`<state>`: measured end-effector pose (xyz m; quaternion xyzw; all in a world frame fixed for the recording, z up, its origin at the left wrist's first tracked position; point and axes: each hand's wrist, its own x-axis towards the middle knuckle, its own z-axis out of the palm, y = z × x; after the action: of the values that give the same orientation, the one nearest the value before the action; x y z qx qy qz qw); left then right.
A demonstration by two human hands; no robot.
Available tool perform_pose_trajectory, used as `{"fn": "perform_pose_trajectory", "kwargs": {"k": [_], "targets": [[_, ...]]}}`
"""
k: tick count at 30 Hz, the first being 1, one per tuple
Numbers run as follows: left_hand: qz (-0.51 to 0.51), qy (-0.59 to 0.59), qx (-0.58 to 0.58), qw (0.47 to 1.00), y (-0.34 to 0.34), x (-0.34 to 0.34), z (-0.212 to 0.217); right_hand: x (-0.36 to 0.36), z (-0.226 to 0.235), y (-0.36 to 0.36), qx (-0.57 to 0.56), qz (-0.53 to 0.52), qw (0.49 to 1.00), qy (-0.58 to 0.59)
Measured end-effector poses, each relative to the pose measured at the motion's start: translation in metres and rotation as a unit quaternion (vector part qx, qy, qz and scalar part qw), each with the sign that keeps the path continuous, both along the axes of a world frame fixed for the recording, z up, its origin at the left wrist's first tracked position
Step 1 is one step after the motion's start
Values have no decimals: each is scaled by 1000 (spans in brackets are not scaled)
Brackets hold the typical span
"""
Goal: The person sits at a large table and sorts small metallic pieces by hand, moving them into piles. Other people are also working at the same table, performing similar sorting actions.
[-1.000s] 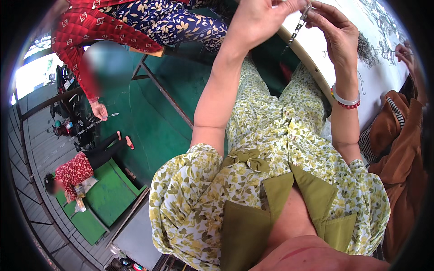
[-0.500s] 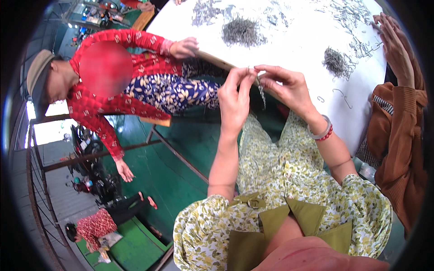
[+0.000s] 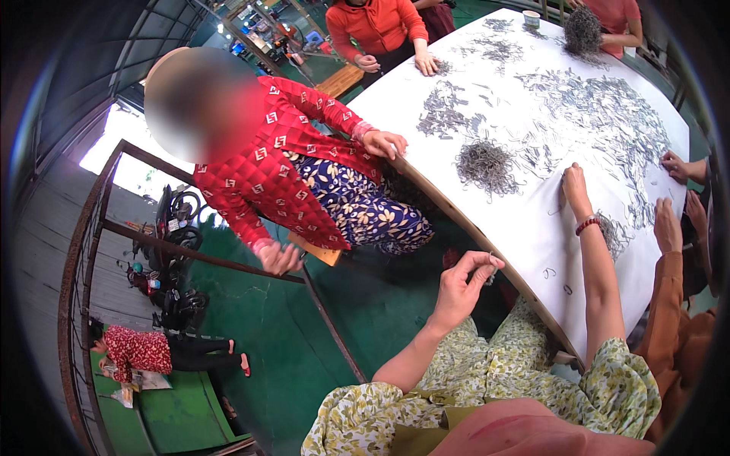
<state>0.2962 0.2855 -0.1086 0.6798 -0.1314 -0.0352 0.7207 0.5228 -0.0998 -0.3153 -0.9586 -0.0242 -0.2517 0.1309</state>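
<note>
Left hand [image 3: 465, 285] is up in front of the near edge of the big white table [image 3: 532, 228], with its fingertips pinched shut on a small bent wire piece [image 3: 493, 262]; the piece is too tiny to see well. Right hand [image 3: 576, 185] is stretched out far over the table, lying flat with the fingers spread and touching the white top, and it holds nothing. A red bead bracelet [image 3: 588, 224] sits on that wrist. The table is the biggest thing, and it runs from the near right up to the far side. A wide spread of thin grey metal pieces [image 3: 601, 114] covers the far right part of the table. A person in a red quilted jacket [image 3: 274, 159] sits at the left edge of the table, with one hand resting on the rim. Another person in an orange top [image 3: 376, 26] sits at the far end. A round heap of grey wire pieces [image 3: 487, 166] lies just left of the right hand. A smaller tuft of wire [image 3: 612, 234] lies right beside the bracelet. A few loose wire hooks [image 3: 549, 272] lie on the near part of the table, close to the left hand.
</note>
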Motion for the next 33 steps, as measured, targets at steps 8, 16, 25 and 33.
{"fn": "perform_pose_trajectory", "kwargs": {"k": [8, 16, 25, 33], "targets": [[9, -69, 31, 997, 2, -8, 5, -21, 32, 33, 26, 41, 999, -19], [-20, -95, 14, 995, -8, -14, 5, -42, 79, 41, 205, 30, 973, 99], [-11, -53, 17, 998, -12, -2, -11, -211, 236, 201, 555, 255, 782, 121], [-1, -84, 103, 991, -13, -1, -8, -235, 245, 211, 485, 252, 836, 42]]}}
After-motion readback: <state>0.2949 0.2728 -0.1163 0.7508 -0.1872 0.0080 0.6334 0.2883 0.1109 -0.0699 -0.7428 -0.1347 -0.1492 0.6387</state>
